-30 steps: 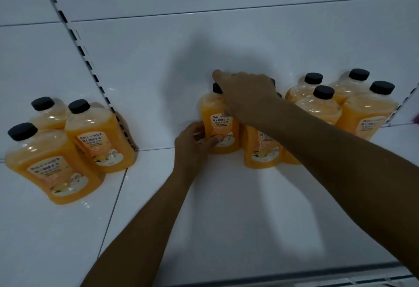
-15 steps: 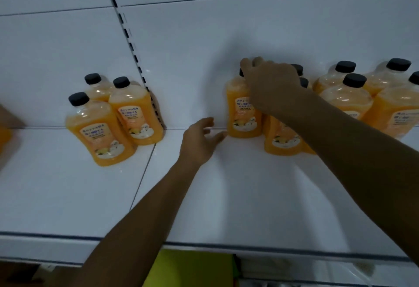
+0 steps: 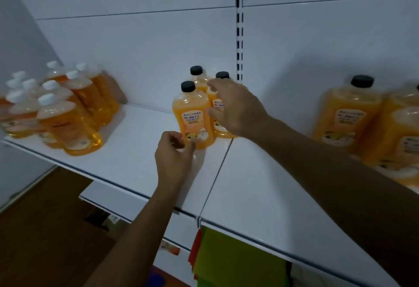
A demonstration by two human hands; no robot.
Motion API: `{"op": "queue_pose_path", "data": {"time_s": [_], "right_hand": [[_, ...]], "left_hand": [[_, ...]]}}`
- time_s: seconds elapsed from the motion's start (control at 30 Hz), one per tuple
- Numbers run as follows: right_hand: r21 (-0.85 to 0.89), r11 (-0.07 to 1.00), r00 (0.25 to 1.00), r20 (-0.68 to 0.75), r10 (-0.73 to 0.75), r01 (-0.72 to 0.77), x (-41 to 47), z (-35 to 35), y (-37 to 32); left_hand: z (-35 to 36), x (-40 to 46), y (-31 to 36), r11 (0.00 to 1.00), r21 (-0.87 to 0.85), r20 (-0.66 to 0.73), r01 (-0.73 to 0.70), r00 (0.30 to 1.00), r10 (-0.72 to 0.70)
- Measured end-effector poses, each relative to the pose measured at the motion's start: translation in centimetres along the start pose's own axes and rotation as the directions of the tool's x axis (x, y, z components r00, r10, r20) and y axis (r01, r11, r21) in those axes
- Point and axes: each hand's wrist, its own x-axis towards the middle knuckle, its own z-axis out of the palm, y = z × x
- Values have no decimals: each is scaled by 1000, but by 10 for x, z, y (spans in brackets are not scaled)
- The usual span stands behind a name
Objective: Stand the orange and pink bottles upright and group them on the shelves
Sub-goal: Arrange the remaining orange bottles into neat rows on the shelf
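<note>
**Both hands at the middle cluster of orange bottles**

We see a white shelf (image 3: 136, 162) running across the view, with three groups of orange bottles standing upright on it. In the middle sits a cluster of three black-capped bottles, just left of the slotted upright (image 3: 239, 37) on the back panel. The front bottle (image 3: 192, 116) of this cluster shows its label towards us; the back bottle (image 3: 196, 76) and the right-hand bottle (image 3: 221, 96) stand close behind it, partly hidden.

Our right hand (image 3: 233, 110) reaches in from the right, fingers spread and bent, hovering at the right-hand bottle — fingertips look to be at its shoulder and label, but we cannot tell whether they actually grip it. Our left hand (image 3: 173, 153) comes up from below, fingers loosely curled, thumb and forefinger close to the base of the front bottle; it holds nothing that we can make out.

Far left stands a blurred group of white-capped bottles (image 3: 56, 110), packed together near the shelf's end. At the right edge is another black-capped group (image 3: 353, 116), well apart from the middle cluster.

Below the shelf's front edge we see green and red sheets (image 3: 238, 261) and a dark brown floor (image 3: 45, 218).
</note>
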Motion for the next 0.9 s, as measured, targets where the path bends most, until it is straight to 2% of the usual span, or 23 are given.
{"op": "queue_pose_path", "data": {"time_s": [0.07, 0.17, 0.23, 0.33, 0.43, 0.53, 0.63, 0.77, 0.9], "right_hand": [[52, 998, 999, 48, 16, -19, 11, 14, -4], [43, 999, 998, 56, 8, -10, 16, 26, -3], [31, 1000, 999, 46, 0, -1, 16, 28, -1], [27, 1000, 999, 49, 5, -6, 12, 27, 2], [-31, 1000, 1000, -9, -7, 7, 2, 25, 4], [-19, 1000, 999, -37, -24, 23, -12, 19, 7], [2, 1000, 999, -37, 26, -26, -27, 3, 16], [-136, 987, 995, -62, 83, -90, -48, -41, 34], [-355, 924, 990, -56, 132, -144, -69, -90, 57]], "left_hand": [[-5, 8, -10, 998, 35, 10, 50, 999, -50], [-1, 16, -14, 996, -6, 158, 93, 983, -91], [3, 19, -16, 997, -45, 228, 56, 973, -44], [4, 22, -21, 1000, -12, 237, 8, 971, -5], [3, 19, -26, 999, 19, 249, -33, 968, 27], [6, 10, -22, 996, -23, 282, -81, 956, 85], [17, 2, -11, 991, -98, 341, -87, 933, 116], [54, -8, 14, 974, -179, 407, -140, 891, 202], [100, -14, 46, 950, -230, 510, -211, 805, 302]]}}
